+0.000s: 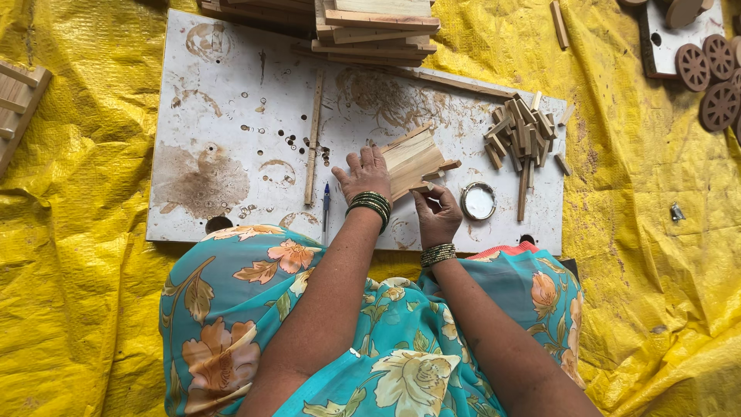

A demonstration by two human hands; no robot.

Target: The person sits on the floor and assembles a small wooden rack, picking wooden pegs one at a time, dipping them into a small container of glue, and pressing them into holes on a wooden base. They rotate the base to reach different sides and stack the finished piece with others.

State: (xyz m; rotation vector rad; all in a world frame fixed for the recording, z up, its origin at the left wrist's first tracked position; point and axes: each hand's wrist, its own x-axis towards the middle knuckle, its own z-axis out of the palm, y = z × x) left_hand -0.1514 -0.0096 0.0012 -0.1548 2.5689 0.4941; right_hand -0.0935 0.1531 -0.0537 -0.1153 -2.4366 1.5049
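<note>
yellow tarp, wooden wheels, blue pen, round tin lid

Yellow tarp floor, daylight

A crumpled yellow tarp covers the floor all around the stained white board.

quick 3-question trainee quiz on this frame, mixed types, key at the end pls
1. True or false: the left hand lies flat on the wooden slat panel.
2. What does the right hand pinch? A) small wood piece B) pen C) round tin lid
3. The pile of short sticks lies on the white ____.

Key: 1 true; 2 A; 3 board
</note>
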